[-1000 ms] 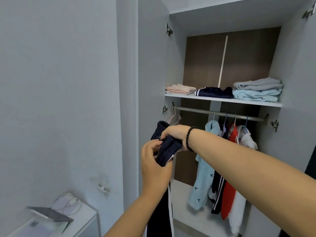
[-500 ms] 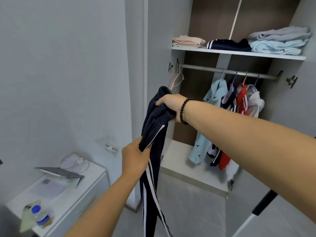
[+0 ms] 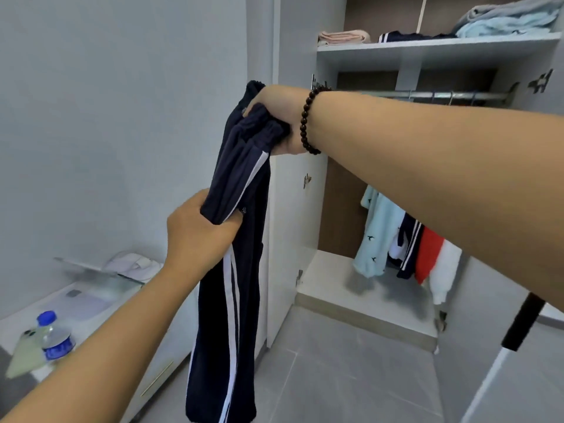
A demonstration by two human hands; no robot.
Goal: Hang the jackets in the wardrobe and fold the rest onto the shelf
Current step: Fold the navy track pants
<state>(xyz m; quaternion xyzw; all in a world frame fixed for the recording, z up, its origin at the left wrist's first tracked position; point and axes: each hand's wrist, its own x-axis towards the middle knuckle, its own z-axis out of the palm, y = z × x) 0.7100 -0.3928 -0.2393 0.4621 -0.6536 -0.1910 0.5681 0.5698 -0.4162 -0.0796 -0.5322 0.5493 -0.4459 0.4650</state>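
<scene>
Wardrobe rail (image 3: pixel 433 94) half hidden behind right forearm (image 3: pixel 427 166).

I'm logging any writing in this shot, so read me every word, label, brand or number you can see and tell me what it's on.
Nothing here can be read.
Water bottle: its blue label has pale marks, too blurred to read.
Dark trousers: white side stripes only, no text.
Hanging jackets and folded clothes on the shelf: no legible print.

hanging jackets (image 3: pixel 409 239) tops hidden behind right forearm, folded pile (image 3: pixel 506 19) cropped by top edge
</scene>
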